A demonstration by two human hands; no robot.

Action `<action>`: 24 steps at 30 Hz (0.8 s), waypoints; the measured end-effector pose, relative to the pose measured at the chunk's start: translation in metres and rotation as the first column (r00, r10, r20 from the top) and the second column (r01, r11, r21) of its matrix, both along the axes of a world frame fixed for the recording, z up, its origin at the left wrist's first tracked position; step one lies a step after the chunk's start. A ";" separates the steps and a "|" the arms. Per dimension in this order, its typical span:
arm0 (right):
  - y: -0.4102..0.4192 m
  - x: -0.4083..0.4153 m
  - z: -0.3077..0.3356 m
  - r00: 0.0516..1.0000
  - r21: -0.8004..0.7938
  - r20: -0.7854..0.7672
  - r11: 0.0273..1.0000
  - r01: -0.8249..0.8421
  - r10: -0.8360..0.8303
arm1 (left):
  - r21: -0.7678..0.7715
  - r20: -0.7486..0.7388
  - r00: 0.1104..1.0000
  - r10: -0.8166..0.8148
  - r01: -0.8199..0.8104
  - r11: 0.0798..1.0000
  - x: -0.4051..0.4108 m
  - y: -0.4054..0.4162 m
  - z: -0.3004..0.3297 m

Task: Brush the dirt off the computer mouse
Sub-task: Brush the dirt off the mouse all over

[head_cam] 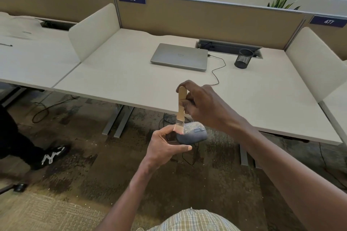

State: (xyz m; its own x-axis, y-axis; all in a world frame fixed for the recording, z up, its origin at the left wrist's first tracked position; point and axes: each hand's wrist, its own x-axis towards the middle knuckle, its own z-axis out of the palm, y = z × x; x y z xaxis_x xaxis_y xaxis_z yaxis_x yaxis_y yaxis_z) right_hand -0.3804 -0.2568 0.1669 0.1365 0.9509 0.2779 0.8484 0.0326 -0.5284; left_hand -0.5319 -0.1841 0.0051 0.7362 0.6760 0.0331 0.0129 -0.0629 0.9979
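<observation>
A dark grey computer mouse [193, 134], speckled with pale dirt on its top, is held in the air in front of the desk edge. My left hand [165, 146] grips it from the left and below, thumb on top, one finger under its near side. My right hand [202, 106] holds a small paintbrush [181, 108] by its wooden handle, nearly upright. The brush's pink bristles touch the mouse's left top surface. The mouse's black cable hangs down below it.
The white desk [131, 80] carries a closed silver laptop [180, 56] with a plugged-in cable and a black mesh pen cup [243, 58]. Partition panels stand at both sides. Another person's leg and shoe [52, 155] are on the carpet at left. Pale specks lie on the floor.
</observation>
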 end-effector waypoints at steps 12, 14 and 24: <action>0.006 0.002 -0.009 0.997 0.008 0.011 0.997 0.074 -0.075 | -0.086 0.020 1.000 0.001 0.001 0.996 -0.007 -0.003 0.000; 0.005 0.002 -0.009 0.996 0.037 0.004 0.996 0.085 -0.086 | -0.126 0.021 1.000 0.007 -0.004 0.992 -0.009 -0.004 -0.001; 0.000 0.000 -0.014 0.989 0.077 -0.088 0.989 0.128 -0.121 | -0.127 -0.037 0.999 0.019 -0.024 0.992 -0.012 -0.002 -0.006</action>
